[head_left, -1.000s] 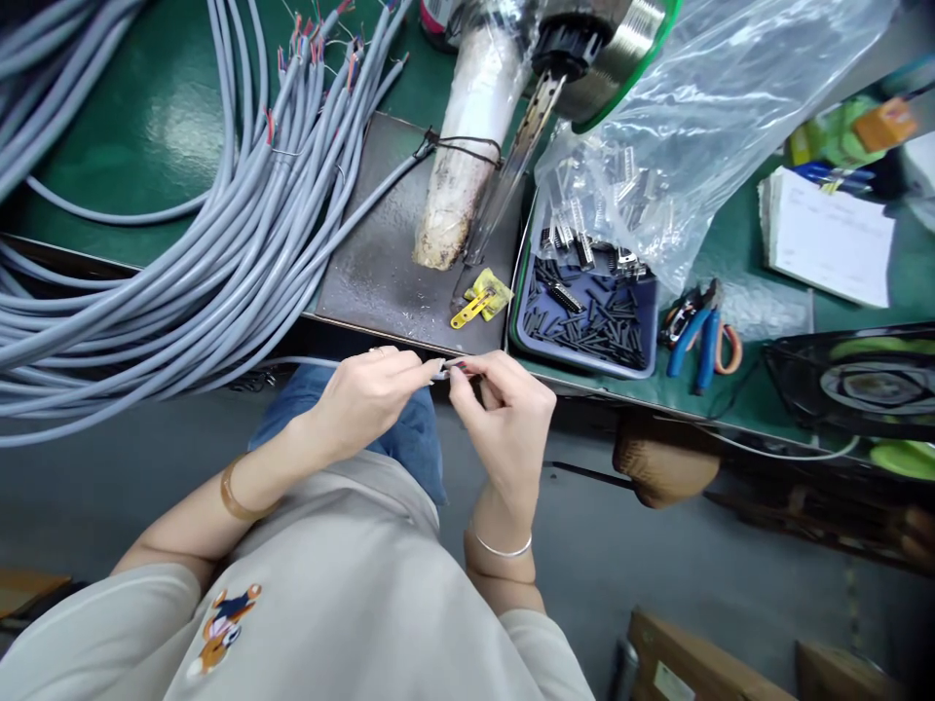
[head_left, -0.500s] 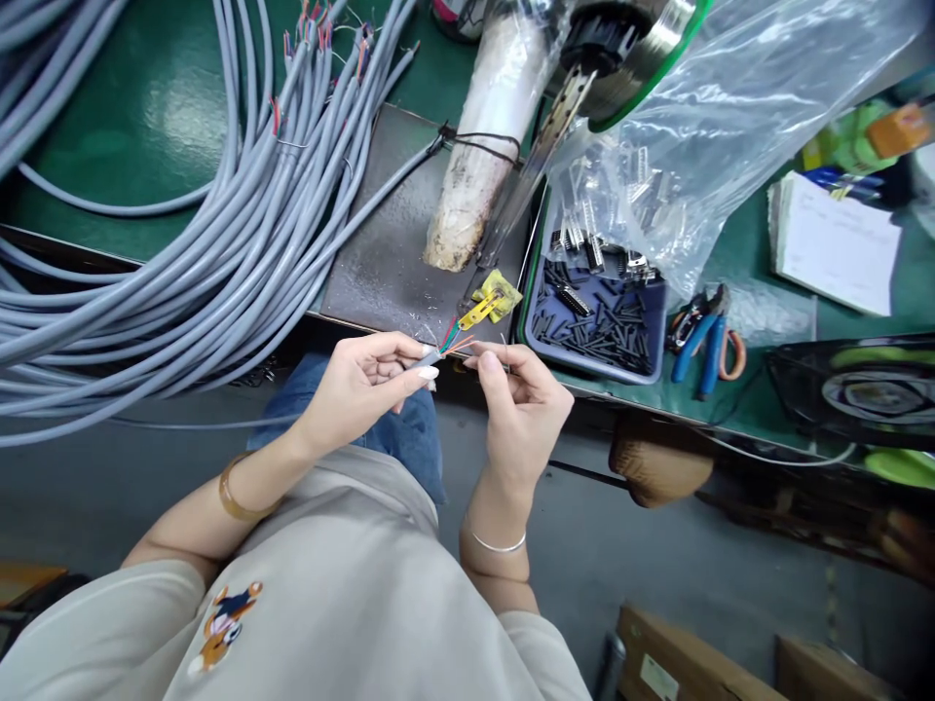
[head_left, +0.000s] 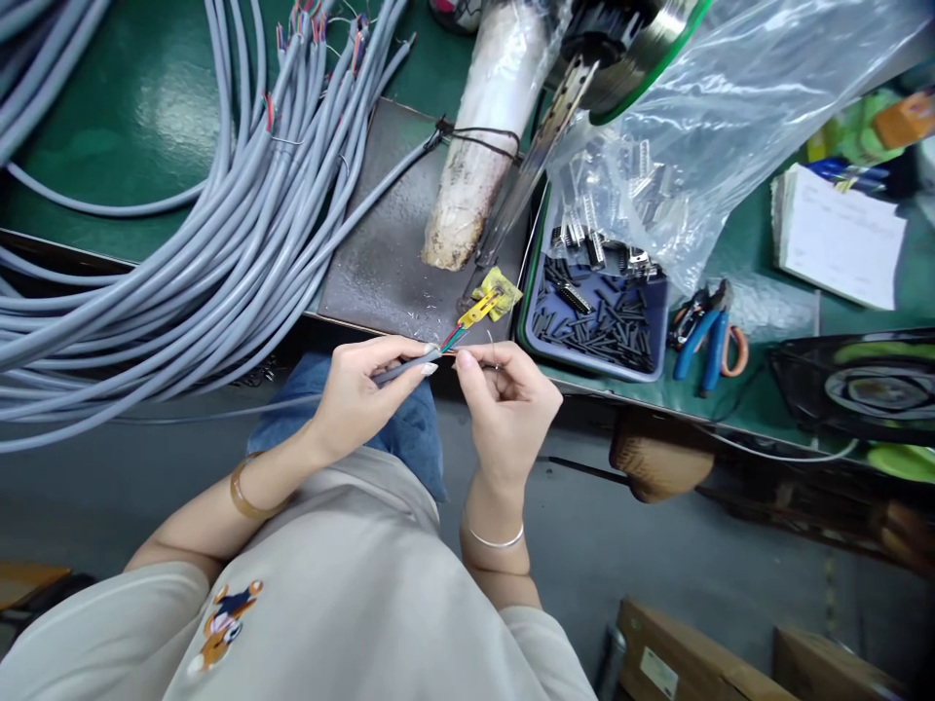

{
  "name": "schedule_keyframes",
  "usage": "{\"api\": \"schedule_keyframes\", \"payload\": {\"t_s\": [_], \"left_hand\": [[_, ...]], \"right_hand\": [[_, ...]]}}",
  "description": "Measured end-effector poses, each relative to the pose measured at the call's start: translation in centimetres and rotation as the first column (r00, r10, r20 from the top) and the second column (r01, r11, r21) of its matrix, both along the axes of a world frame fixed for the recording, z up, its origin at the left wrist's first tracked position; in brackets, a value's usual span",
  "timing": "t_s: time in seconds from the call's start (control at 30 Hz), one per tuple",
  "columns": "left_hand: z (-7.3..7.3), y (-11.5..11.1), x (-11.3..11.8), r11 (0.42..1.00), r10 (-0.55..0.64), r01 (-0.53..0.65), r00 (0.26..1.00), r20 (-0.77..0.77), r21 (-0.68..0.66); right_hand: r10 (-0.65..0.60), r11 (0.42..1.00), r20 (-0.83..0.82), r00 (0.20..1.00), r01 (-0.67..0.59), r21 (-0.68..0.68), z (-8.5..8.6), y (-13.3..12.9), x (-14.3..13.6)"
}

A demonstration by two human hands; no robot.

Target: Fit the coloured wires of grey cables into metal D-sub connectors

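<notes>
Near the bench's front edge, my left hand point(head_left: 372, 385) pinches a grey cable point(head_left: 406, 367) close to its stripped end. Thin coloured wires point(head_left: 454, 337) fan out of that end, some of them running up to a yellow clip point(head_left: 478, 310) on the dark plate. My right hand point(head_left: 509, 394) is closed, thumb against index finger, on thin wires just right of the cable end. A fine strand sticks up above its fingers. The fingertips of the two hands are close together, and they partly hide the wires.
A large bundle of grey cables point(head_left: 241, 234) fills the left. Behind the hands are a dark plate point(head_left: 365, 282) and a wrapped white cylinder point(head_left: 478, 127). Right of them lie a blue tray point(head_left: 661, 336) with small black parts, blue-handled pliers point(head_left: 701, 346) and a paper pad point(head_left: 840, 234).
My right hand has moved left, closer to the cable end, and its fingers now cover the orange wires that were spread out. More of the grey cable shows in my left hand.
</notes>
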State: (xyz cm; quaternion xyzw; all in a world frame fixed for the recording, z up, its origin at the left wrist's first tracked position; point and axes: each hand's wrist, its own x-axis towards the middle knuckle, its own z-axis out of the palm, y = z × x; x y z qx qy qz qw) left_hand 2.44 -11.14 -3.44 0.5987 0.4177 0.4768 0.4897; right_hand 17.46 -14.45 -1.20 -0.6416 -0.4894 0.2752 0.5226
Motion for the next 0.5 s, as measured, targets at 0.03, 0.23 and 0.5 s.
{"api": "schedule_keyframes", "payload": {"t_s": [0.03,0.23,0.5], "left_hand": [[-0.16,-0.03,-0.01,0.998,0.01,-0.009,1.0,-0.024,0.061],[-0.1,-0.15,-0.01,0.96,0.034,-0.004,0.994,-0.105,0.28],[0.28,-0.2,0.1,0.928,0.027,0.04,0.984,-0.173,0.37]], "right_hand": [[0.001,1.0,0.024,1.0,-0.002,0.022,-0.04,-0.16,-0.1],[-0.007,0.998,-0.083,0.997,0.002,-0.058,-0.25,-0.02,0.07],[-0.02,0.991,-0.138,0.99,0.001,-0.134,0.08,0.35,0.56]]}}
